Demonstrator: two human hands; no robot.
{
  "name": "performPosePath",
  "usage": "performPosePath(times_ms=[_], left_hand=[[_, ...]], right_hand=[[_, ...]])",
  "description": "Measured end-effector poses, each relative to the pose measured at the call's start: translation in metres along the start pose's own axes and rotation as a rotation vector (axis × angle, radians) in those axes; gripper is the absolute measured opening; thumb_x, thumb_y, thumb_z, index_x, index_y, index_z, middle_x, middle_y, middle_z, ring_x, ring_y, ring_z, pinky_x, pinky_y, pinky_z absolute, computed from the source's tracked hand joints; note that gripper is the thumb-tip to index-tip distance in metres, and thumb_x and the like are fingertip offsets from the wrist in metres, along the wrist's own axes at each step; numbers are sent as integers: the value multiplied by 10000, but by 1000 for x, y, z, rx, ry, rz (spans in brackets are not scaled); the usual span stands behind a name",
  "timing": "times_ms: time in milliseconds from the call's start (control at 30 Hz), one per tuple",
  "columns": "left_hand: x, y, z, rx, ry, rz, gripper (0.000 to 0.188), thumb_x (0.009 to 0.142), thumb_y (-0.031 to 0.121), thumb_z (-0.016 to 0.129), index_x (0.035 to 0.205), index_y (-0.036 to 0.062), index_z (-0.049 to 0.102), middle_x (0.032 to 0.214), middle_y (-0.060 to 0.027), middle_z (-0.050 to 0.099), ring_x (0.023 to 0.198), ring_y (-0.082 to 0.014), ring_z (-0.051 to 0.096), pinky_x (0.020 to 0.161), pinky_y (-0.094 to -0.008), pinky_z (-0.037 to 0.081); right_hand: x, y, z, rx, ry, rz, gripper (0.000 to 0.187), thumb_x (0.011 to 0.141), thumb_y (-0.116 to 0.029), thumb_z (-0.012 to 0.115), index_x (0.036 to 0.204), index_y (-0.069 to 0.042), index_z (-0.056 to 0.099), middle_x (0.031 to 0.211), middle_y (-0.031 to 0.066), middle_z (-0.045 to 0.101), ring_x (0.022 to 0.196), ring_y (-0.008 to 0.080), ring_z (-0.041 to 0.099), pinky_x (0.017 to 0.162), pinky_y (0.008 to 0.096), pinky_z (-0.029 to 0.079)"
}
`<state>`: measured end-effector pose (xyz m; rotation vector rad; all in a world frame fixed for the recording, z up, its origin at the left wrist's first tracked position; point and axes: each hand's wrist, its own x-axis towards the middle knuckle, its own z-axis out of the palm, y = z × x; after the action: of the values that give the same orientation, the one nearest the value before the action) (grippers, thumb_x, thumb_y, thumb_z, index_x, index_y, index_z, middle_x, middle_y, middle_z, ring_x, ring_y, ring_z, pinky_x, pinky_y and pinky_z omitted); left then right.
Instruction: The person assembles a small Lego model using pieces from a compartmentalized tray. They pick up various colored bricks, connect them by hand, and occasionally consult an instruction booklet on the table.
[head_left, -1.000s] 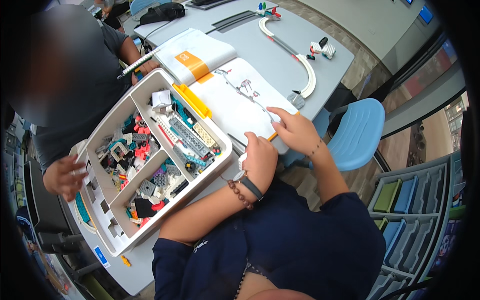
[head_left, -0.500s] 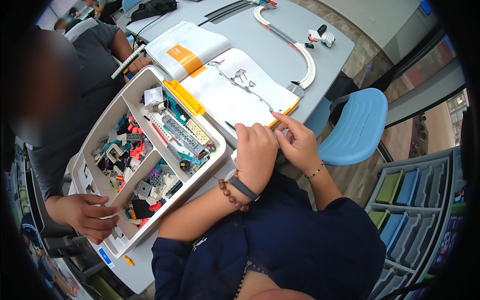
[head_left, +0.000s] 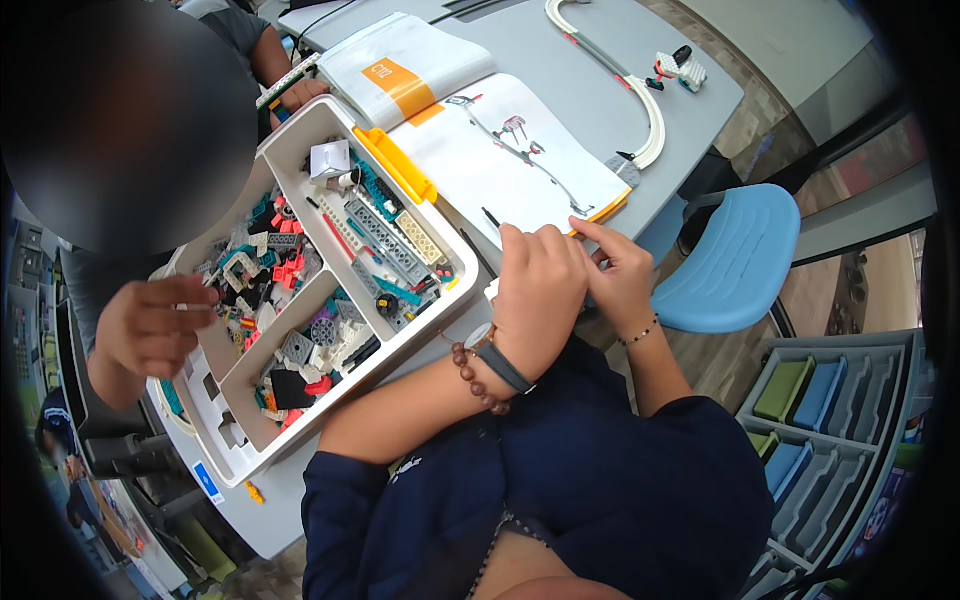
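Note:
My left hand [head_left: 545, 285] is closed in front of the open booklet [head_left: 540, 160]. A black tip [head_left: 490, 216] shows above its fingers and a bit of white shows below; the back of the hand hides the rest. Against it, my right hand [head_left: 622, 275] has bent fingers, and its index fingertip lies by the booklet's lower edge. What these fingers grip is hidden. The booklet's page pictures a curved track with small red parts.
Left of my hands stands a white divided bin [head_left: 455, 300] of mixed building bricks. A person's hand [head_left: 155, 330] hovers over its near-left side. A curved white track [head_left: 652, 130] and a small brick model [head_left: 685, 70] lie farther back. A blue chair [head_left: 730, 260] stands at right.
The whole view has shifted a little. The other person's hand has risen from the bin's near corner, and their head has leaned in over the bin. My two hands stay together.

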<state>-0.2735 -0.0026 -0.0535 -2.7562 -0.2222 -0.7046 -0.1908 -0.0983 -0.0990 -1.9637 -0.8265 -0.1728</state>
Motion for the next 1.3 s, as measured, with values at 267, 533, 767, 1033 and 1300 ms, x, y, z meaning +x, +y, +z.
performPosePath(times_ms=[267, 533, 767, 1033, 1300], left_hand=[[-19, 5, -47, -238, 257, 126, 36, 664, 111, 532, 657, 85, 508, 615, -20, 396, 551, -140, 435, 771, -357, 414], [-56, -43, -87, -877, 331, 251, 166, 640, 106, 590, 797, 56, 602, 680, -17, 475, 528, -129, 412, 670, -323, 453], [-113, -87, -112, -1278, 57, -154, 201, 625, 24, 654, 824, 21, 628, 706, -75, 537, 621, -196, 543, 651, -309, 473], [-161, -108, -106, -1358, 140, -516, 152, 672, 10, 616, 822, 14, 594, 727, -77, 555, 624, -161, 518, 563, -256, 410], [-183, -107, -92, -1707, 301, -838, 93, 693, 41, 617, 768, 14, 569, 735, -89, 538, 700, -187, 565, 680, -306, 474]], right_hand=[[10, -14, 6, 34, 85, -175, 174, 694, -2, 643, 862, -47, 645, 766, 72, 638, 520, 109, 566, 475, 212, 448], [71, -44, 2, -112, 92, -489, 138, 721, -41, 632, 854, -78, 630, 757, 37, 618, 566, 105, 561, 474, 216, 409], [183, -72, 24, -206, -86, -575, 154, 775, -181, 563, 867, -71, 618, 772, 61, 631, 640, 148, 597, 581, 257, 451], [284, -110, 95, -454, -135, -625, 197, 693, -175, 534, 805, -57, 645, 771, 171, 616, 746, 305, 595, 686, 380, 466], [364, -82, 208, -414, -345, -532, 220, 680, -208, 542, 779, -50, 658, 808, 179, 620, 805, 282, 603, 736, 346, 467]])
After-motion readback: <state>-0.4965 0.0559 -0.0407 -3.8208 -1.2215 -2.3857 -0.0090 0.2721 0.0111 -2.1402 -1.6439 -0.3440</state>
